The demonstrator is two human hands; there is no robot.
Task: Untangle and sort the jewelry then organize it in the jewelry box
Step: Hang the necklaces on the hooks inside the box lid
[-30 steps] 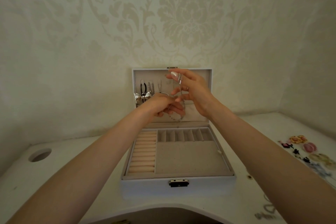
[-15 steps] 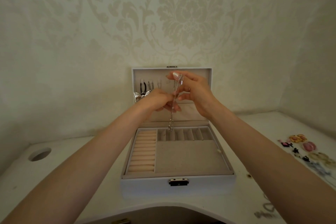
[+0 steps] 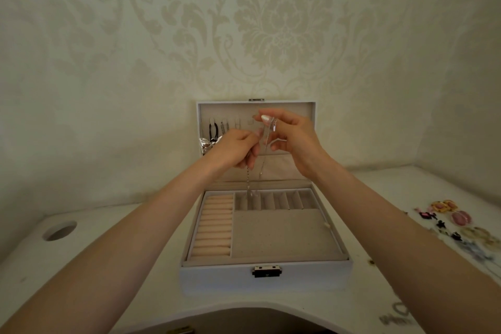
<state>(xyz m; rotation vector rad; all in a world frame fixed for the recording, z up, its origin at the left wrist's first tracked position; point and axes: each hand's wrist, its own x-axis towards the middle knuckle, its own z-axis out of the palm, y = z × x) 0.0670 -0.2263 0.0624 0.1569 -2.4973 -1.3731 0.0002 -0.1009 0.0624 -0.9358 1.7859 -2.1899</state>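
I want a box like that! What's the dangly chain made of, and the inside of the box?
The chain looks like shiny silver-coloured metal: it glints and shows tiny links. The box lining seems a soft beige fabric, velvety and dull, with no shine. The box outside is smooth and white, perhaps faux leather; hard to tell.

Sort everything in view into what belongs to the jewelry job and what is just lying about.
Job: chain, pinched by left hand and right hand; jewelry box, open; pieces hung in its lid; loose jewelry at the right of the table.
Lying about: round hole in the table; patterned wall.
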